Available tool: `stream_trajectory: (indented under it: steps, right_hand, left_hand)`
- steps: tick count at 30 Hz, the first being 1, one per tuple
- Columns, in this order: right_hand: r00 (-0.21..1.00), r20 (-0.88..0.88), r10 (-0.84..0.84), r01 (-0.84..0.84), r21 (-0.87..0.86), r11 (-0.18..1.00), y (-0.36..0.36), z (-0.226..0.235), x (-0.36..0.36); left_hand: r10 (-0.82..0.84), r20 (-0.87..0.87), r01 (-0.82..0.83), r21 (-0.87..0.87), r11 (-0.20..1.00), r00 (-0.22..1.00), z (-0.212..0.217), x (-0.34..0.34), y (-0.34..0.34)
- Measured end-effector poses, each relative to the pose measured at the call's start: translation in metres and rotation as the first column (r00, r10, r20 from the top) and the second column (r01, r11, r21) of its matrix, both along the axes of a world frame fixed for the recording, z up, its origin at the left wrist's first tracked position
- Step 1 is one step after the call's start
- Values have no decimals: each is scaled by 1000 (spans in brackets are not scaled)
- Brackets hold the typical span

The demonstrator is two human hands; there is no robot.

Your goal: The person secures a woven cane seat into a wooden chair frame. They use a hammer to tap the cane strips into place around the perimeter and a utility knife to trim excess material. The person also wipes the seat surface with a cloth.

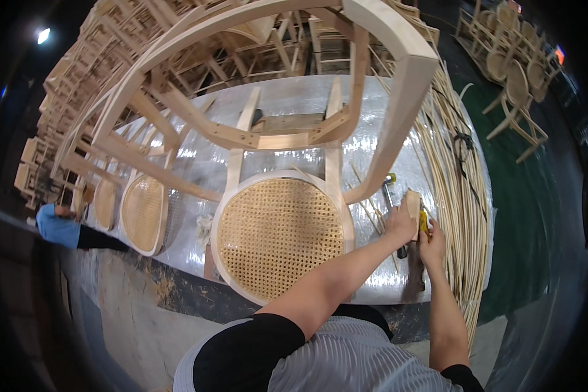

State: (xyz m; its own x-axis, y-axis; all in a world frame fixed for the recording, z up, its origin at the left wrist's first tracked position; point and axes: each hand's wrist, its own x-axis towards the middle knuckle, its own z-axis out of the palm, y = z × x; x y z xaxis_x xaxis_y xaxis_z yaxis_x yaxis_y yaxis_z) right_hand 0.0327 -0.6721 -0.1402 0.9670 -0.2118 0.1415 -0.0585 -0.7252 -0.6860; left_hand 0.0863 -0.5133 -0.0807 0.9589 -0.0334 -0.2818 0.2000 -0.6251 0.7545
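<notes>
My left hand (402, 223) is closed around a small pale wooden block (413, 204), to the right of the chair frame. Close beside it, my right hand (432, 245) has its fingers closed on a yellow-handled tool (423, 221); its working end is hidden. A hammer with a yellow-tipped head (390, 178) lies on the table, its handle running under my left wrist. Left of my hands, a pale wooden chair frame rests with its round woven cane seat (281, 232) facing me. Below my hands lies a dark brown strip (414, 277) of unclear kind.
Long thin cane strips (454, 196) run along the table's right side, tied with dark cord. Plastic film covers the table (196, 251). Another cane seat (144, 212) and a person in blue (59, 225) are at left. Stacked chair frames (104, 59) fill the back; finished chairs (517, 85) stand right.
</notes>
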Motion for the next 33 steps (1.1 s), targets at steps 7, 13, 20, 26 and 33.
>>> stream_trajectory:
  steps: [7, 13, 20, 26, 33]
  right_hand:
    - [984, -66, -164, 176, 279, 944, -20, 33, -40]
    - [932, 259, 252, -308, 207, 928, 101, 77, -49]
    - [756, 322, 570, -615, 51, 787, 255, 125, 31]
    - [763, 164, 625, -563, -305, 768, 307, 105, 114]
    - [758, -103, 645, -623, -409, 667, 339, 109, 127]
  left_hand:
    - [-198, 271, 283, -327, 901, 942, 32, -96, 111]
    - [87, 58, -87, 7, 996, 995, 49, -197, 274]
    - [161, 202, -145, -93, 985, 966, 62, -189, 337]
    - [-168, 317, 198, -64, 978, 933, 68, -129, 362]
    - [-281, 334, 272, 75, 959, 899, 61, -67, 369]
